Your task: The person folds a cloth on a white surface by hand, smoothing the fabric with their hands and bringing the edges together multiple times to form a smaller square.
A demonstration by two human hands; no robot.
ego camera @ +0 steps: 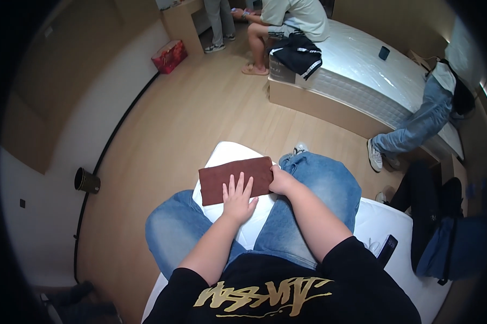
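A folded brown cloth [217,182] lies as a flat rectangle on the white mattress corner [223,152] between my knees. My left hand [238,200] rests palm down on its near edge, fingers spread across the fabric. At the cloth's right end, my right hand [282,181] grips the edge, with the thumb on top and the other fingers partly hidden. Blue jeans cover my legs on both sides of the cloth.
A dark phone-like device [387,249] lies on the mattress to my right. People sit and stand nearby; one sits on a plastic-wrapped mattress [348,52] holding a black jacket [298,52]. A red box [169,56] and a dark bin [88,181] stand along the left wall.
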